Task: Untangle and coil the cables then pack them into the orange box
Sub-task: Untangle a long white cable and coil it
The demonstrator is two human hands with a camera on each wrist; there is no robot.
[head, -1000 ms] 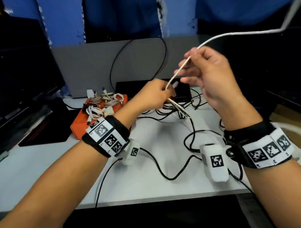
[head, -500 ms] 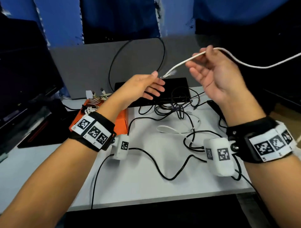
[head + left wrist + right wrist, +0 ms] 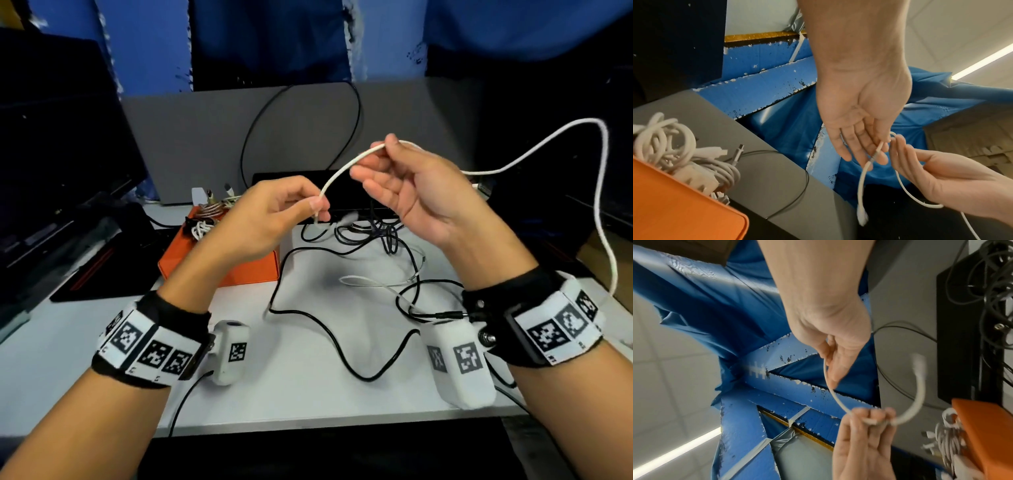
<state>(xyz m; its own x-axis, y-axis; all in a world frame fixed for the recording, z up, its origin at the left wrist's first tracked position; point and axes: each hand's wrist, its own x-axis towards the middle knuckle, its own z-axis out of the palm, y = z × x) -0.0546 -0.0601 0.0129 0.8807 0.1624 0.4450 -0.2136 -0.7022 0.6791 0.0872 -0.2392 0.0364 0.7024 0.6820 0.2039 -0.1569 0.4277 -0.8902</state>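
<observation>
Head view: both hands raised above the white table point(image 3: 102, 329), sharing one white cable point(image 3: 337, 171). Left hand point(image 3: 270, 219) pinches the cable near its plug end; right hand point(image 3: 421, 195) pinches it at thumb and forefinger, other fingers spread. Orange box point(image 3: 246, 270), behind the left hand, contains coiled cables point(image 3: 205, 219). Tangled black cables point(image 3: 359, 236) lie right of the box.

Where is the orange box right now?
In the head view the orange box sits on the white table, left of the black cable tangle, behind the left hand.
</observation>
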